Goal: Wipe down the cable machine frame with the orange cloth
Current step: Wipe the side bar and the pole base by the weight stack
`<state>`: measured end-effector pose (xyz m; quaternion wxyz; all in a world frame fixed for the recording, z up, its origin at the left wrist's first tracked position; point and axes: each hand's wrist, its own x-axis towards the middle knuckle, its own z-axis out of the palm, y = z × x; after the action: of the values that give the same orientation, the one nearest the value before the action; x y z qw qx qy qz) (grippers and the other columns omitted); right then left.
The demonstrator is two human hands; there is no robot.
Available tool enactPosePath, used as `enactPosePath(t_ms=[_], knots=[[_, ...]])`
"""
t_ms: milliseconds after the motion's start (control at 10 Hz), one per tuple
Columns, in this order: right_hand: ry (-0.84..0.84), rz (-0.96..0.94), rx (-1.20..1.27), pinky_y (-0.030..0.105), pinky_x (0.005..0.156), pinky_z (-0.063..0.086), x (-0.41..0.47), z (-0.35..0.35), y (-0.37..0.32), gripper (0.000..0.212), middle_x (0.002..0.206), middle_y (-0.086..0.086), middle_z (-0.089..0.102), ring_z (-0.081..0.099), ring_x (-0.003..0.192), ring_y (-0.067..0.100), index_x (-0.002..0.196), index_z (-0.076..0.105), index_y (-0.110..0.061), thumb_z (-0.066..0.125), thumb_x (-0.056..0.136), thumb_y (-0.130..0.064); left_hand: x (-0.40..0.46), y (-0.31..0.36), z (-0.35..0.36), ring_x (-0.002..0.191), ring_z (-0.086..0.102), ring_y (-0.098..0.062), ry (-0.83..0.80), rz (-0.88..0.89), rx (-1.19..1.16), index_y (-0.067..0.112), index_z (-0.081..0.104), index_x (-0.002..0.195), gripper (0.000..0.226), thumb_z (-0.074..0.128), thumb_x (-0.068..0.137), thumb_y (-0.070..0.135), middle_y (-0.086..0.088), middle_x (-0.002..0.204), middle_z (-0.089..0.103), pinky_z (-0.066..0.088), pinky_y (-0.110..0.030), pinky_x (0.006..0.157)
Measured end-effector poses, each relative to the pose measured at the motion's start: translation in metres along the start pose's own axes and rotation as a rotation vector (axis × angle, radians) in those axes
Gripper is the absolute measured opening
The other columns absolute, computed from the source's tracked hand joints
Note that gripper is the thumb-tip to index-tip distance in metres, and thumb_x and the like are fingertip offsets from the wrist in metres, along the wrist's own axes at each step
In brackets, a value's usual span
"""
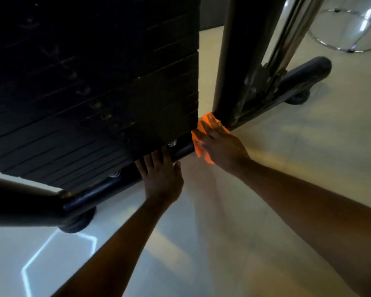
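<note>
Hands meet a dark frame bar (181, 149): right hand (221, 146) presses orange cloth (199, 146) flat, left hand (161, 174) rests open beside it, where fingers could catch under the weight stack (94, 93).

Scene dimly lit overall; the weight stack (90, 82) is rendered almost black, with little detail resolved. The pale floor (255, 211) is lit more brightly, warm-toned at right, cooler at lower left, where a sharp angular light reflection (51, 254) is seen. Glare is noted on the chrome ring (347, 28) at upper right. Soft shadows are cast beneath both forearms. Straight bars are bowed by wide-angle distortion toward the edges. Slight softness throughout.
</note>
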<state>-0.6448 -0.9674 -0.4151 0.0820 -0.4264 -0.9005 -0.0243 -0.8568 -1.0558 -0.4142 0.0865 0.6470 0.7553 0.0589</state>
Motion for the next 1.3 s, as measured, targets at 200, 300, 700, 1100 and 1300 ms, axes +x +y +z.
enactPosePath(t_ms=[200,300,700,1100,1300], knots=[[-0.144,-0.148,0.17,0.05,0.137,0.012,-0.031,-0.028,0.052,0.064,0.18,0.004,0.022,0.017,0.166,0.031,0.168,0.039,-0.024,0.058,0.108,-0.01,-0.043,0.055,0.022,0.154,0.034,-0.04,0.082,0.105,-0.177,0.01,0.041,0.16,0.061,0.054,0.108,0.038,-0.019,0.164,0.039,0.019,-0.064,0.128],[-0.126,-0.171,0.278,0.047,0.134,0.024,-0.05,-0.063,0.059,0.055,0.174,0.007,0.036,0.03,0.162,0.03,0.162,0.05,-0.019,0.059,0.108,-0.013,-0.032,0.078,0.011,0.147,0.043,-0.034,0.033,0.131,-0.302,0.013,0.042,0.16,0.057,0.053,0.11,0.035,-0.013,0.16,0.045,0.038,-0.056,0.12],[-0.01,0.11,0.357,0.05,0.099,0.056,-0.065,-0.084,0.135,0.041,0.155,0.016,0.059,0.059,0.139,0.04,0.152,0.061,-0.022,0.053,0.113,-0.033,0.033,0.158,-0.037,0.137,0.051,-0.038,-0.007,0.136,-0.233,0.009,0.048,0.153,0.056,0.062,0.106,0.036,-0.018,0.15,0.052,0.044,-0.05,0.112],[0.258,0.185,0.138,0.058,0.135,0.013,-0.04,0.037,0.165,0.055,0.175,0.023,0.024,0.014,0.166,0.042,0.165,0.032,-0.014,0.039,0.116,-0.038,0.093,0.146,0.04,0.147,0.04,-0.034,0.19,0.078,-0.013,0.011,0.04,0.156,0.078,0.05,0.098,0.063,-0.013,0.154,0.048,0.023,-0.056,0.125],[0.204,0.426,0.142,0.064,0.133,0.005,-0.015,0.046,0.119,0.062,0.174,0.03,0.02,0.001,0.166,0.047,0.166,0.034,-0.004,0.006,0.118,-0.032,0.092,0.145,0.042,0.146,0.041,-0.036,0.219,0.096,0.0,0.009,0.041,0.155,0.079,0.046,0.098,0.063,-0.015,0.154,0.049,0.024,-0.057,0.125]])
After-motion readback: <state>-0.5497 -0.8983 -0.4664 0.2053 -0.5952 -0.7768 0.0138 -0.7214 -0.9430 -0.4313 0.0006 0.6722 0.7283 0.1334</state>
